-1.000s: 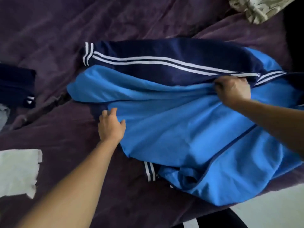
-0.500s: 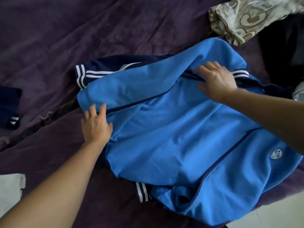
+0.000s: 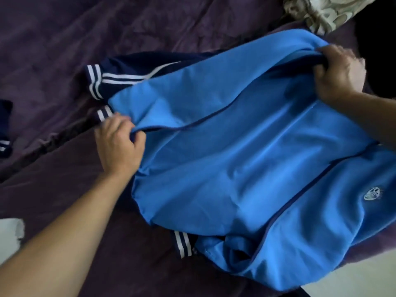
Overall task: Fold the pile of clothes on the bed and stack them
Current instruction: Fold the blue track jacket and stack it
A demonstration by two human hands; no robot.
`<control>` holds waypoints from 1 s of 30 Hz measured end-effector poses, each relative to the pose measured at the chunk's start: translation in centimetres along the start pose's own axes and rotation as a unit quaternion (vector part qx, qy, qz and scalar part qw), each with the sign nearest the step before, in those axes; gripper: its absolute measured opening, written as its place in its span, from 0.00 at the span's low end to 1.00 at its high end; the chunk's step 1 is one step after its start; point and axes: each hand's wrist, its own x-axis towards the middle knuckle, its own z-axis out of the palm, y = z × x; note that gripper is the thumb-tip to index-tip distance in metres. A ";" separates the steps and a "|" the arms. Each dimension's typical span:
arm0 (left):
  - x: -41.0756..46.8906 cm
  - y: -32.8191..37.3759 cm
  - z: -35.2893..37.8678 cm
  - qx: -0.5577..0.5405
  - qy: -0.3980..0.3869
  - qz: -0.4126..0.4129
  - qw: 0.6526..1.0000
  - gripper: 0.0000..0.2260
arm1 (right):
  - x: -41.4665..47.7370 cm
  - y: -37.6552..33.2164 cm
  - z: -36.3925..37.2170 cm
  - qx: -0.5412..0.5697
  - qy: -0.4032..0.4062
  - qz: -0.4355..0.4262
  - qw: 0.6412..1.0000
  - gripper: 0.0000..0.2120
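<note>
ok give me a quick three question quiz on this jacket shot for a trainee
1. True or false: the left hand and right hand both grip the blue track jacket.
2. The jacket's round white logo sits nearest: A) the left hand, B) the right edge of the view, C) the top left corner of the view.
3. Fill in: the jacket lies on a ___ bedspread.
Key: 1 true; 2 B; 3 purple.
</note>
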 end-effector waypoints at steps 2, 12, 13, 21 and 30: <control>-3.3 1.6 -1.9 -0.025 -0.052 0.070 0.996 0.08 | -2.2 0.5 -1.2 0.025 0.002 -0.022 0.999 0.20; -17.3 3.5 -2.8 -0.054 -0.322 0.113 0.938 0.20 | -10.5 5.5 -2.2 -0.078 -0.126 -0.044 0.988 0.25; -16.4 3.1 -2.8 -0.062 -0.274 0.084 0.956 0.20 | -10.6 4.2 -1.8 -0.074 -0.100 -0.061 0.990 0.23; -3.9 -2.0 -0.7 0.016 -0.205 -0.255 0.945 0.26 | -2.4 -6.7 0.0 0.063 -0.044 0.033 0.996 0.26; 2.8 -7.6 -2.5 0.092 -0.078 -0.280 0.952 0.12 | 6.4 -8.2 1.1 -0.057 -0.041 0.031 0.997 0.17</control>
